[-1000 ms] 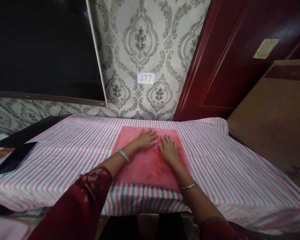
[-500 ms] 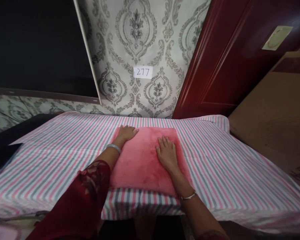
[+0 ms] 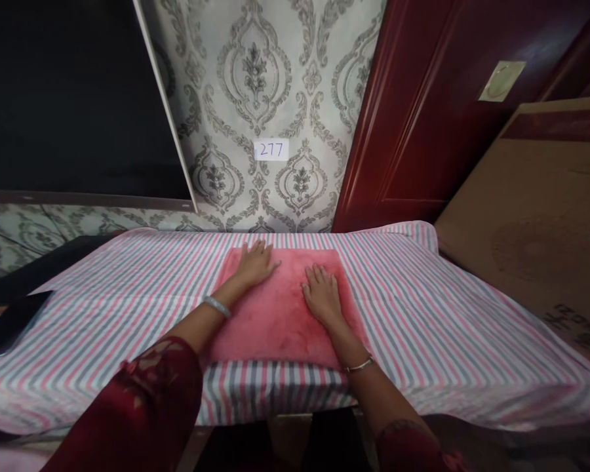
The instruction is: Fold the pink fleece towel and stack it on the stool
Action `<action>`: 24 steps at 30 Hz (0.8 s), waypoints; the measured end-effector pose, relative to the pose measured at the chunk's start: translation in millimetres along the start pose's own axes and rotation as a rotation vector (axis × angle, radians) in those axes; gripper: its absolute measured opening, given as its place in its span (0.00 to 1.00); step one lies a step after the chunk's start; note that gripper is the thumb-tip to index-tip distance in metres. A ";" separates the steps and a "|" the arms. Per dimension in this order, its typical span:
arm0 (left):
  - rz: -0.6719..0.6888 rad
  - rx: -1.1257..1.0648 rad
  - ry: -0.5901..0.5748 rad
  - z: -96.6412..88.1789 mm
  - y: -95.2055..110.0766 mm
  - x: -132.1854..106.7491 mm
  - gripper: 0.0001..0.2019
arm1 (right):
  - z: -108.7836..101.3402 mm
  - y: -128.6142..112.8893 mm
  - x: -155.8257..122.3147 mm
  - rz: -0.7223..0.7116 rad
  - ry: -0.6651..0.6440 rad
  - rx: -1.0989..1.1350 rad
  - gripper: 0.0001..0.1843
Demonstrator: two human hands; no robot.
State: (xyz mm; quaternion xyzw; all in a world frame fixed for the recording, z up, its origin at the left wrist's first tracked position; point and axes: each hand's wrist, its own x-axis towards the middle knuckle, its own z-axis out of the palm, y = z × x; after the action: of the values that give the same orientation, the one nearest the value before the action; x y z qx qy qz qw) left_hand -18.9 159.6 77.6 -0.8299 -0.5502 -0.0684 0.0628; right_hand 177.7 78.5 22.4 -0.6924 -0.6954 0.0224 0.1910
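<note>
A folded pink plush cloth (image 3: pixel 280 314) lies flat on a table covered with a pink, grey and white striped sheet (image 3: pixel 437 321). My left hand (image 3: pixel 255 263) rests palm down on the cloth's far left part, fingers stretched out. My right hand (image 3: pixel 320 295) lies flat on the cloth's right half, fingers apart. Neither hand holds anything. Each wrist wears a bangle, and dark red sleeves cover my arms.
A dark flat panel (image 3: pixel 14 314) lies at the table's left edge. Patterned wallpaper with a paper label reading 277 (image 3: pixel 271 149) is behind. A dark red door (image 3: pixel 452 111) and a large cardboard box (image 3: pixel 535 223) stand at the right.
My left hand slid left from the cloth's middle to its far left corner, then slightly back toward the centre. My right hand stayed flat on the right half.
</note>
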 end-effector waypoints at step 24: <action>0.057 -0.059 0.039 38.1 29.6 -68.8 0.35 | -12.4 28.8 77.6 -0.216 -0.247 -0.096 0.32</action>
State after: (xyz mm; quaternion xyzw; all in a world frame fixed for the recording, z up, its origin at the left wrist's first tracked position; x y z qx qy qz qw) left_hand -16.4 92.8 26.7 -0.8451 -0.5229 -0.0992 0.0508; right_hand 211.3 152.2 43.6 -0.6138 -0.7843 0.0534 0.0724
